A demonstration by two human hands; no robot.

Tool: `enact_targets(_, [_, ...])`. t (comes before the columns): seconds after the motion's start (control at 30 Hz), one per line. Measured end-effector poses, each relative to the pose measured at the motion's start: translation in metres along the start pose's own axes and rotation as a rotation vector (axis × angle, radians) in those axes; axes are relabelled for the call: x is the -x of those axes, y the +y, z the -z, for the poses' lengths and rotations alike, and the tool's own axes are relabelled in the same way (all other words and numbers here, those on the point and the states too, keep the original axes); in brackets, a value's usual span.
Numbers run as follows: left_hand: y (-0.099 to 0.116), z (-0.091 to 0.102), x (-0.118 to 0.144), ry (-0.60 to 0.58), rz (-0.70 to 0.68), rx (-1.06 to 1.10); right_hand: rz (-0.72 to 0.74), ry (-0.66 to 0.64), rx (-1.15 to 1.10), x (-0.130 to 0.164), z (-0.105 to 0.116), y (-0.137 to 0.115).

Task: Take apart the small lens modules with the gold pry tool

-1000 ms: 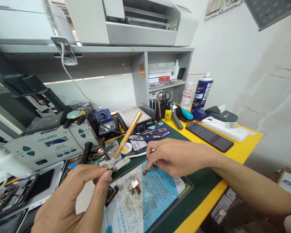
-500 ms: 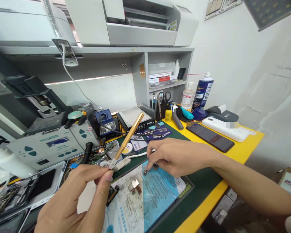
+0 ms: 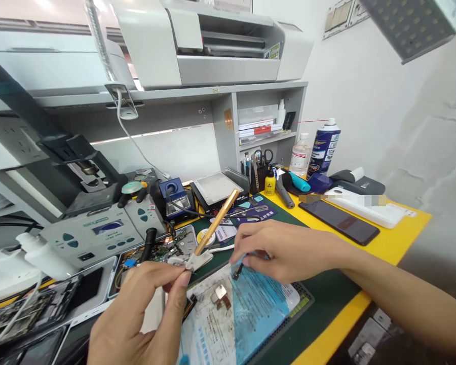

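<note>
My left hand (image 3: pixel 144 309) is closed, thumb and forefinger pinched on the pale lower end of a slim gold-handled tool (image 3: pixel 217 223). The tool slants up and away to the right; its exact kind is unclear. Just behind those fingertips is a pale flat piece (image 3: pixel 202 261). My right hand (image 3: pixel 268 248) is closed over the blue half of a smudged sheet (image 3: pixel 264 304). Between its thumb and forefinger shows a small dark part (image 3: pixel 237 271), partly hidden. A small metal camera-like module (image 3: pixel 221 292) with a brown flex lies on the sheet's white half, between my hands.
Left stand a grey rework station (image 3: pixel 110 228), a white bottle (image 3: pixel 40 256) and opened phone parts (image 3: pixel 23 319). A hot plate (image 3: pixel 216 187), yellow bottle (image 3: pixel 269 183), spray can (image 3: pixel 325 147) and black phone (image 3: pixel 338 221) line the back and right. A lamp (image 3: pixel 410 30) hangs overhead.
The view has shifted, so most things sit further right and lower. My left hand and the gold tool have moved slightly right. The right hand stays over the blue half.
</note>
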State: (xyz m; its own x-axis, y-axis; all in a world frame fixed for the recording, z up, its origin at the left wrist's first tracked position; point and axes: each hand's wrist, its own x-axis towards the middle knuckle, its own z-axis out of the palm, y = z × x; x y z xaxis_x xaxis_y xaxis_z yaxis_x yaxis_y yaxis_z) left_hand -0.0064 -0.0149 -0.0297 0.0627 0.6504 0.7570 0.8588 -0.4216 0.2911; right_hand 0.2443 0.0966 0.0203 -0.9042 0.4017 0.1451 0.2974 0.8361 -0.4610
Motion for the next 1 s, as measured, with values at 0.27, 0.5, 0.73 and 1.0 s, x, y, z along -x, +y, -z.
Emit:
enact_targets(0.27, [0.007, 0.0, -0.002, -0.045, -0.097, 0.043, -0.06, 0.307, -0.654, 0.0, -0.004, -0.015])
enact_targets(0.5, [0.01, -0.002, -0.001, -0.1, -0.144, 0.12, -0.06, 0.435, -0.847, -0.003, -0.009, -0.011])
enact_targets(0.73, [0.013, -0.007, 0.003, -0.074, -0.046, 0.162, -0.129, 0.503, -0.853, -0.007, -0.01, -0.015])
enact_targets(1.0, [0.008, -0.007, 0.002, -0.065, -0.241, 0.076, -0.173, 0.572, -0.827, -0.007, -0.018, -0.009])
